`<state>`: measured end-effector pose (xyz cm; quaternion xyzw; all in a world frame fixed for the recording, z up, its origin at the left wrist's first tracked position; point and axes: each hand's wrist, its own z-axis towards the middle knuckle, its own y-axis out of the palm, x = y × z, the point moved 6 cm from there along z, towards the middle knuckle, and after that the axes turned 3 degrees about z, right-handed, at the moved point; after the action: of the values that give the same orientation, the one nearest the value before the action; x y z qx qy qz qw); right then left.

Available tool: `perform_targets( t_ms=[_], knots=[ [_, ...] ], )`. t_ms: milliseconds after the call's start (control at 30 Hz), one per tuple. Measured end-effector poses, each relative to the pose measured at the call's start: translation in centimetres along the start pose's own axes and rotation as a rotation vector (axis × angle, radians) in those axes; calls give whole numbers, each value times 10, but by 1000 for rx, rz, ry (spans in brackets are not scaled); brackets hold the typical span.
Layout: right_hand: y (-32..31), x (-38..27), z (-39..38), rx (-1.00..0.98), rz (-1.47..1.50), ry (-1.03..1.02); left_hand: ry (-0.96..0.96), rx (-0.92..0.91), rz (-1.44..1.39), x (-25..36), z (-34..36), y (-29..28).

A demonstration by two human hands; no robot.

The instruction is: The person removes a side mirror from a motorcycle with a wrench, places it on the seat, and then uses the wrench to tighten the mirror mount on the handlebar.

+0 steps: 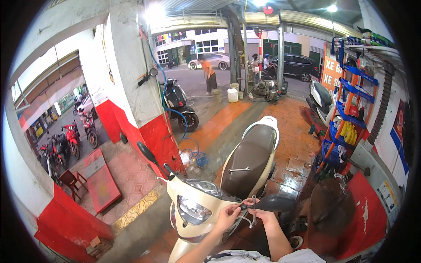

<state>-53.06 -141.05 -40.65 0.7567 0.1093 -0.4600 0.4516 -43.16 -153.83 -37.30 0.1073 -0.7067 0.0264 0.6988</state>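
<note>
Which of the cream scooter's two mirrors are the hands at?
The picture-right mirror: left hand and right hand are at its inner end; the picture-left mirror stands untouched.

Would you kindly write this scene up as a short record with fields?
Left hand: at the base of the black mirror
Right hand: there too, beside a metal tool; grip unclear
Scooter: cream
Seat: brown, a wrench lying on it
Left: pillar, blue hose
Right: blue-and-orange rack
Beyond: person in orange, light car, dark car
</note>
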Motion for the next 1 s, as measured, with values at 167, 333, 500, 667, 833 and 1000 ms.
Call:
perform_targets(
  t_ms=[167, 333, 500, 667, 833, 1000],
  knots=[
    [-1, -16, 0, 130, -227, 100, 37, 3, -33, -25, -1, 3],
    [-1, -12, 2, 173, -247, -26, 79, 36, -70, -38, 1, 3],
    [-6, -27, 21, -57, -579, 35, 36, 118, 17, -34, 3, 17],
    [23, -44, 20, -227, -701, 91, 99, 200, 84, -25, -4, 20],
    [4, -40, 13, -188, -548, 4, 1, 108, 112, -14, 5, 19],
    [1, -27, -24, -20, 155, 149, -62, 58, 60, 5, 4, 21]
  ],
)
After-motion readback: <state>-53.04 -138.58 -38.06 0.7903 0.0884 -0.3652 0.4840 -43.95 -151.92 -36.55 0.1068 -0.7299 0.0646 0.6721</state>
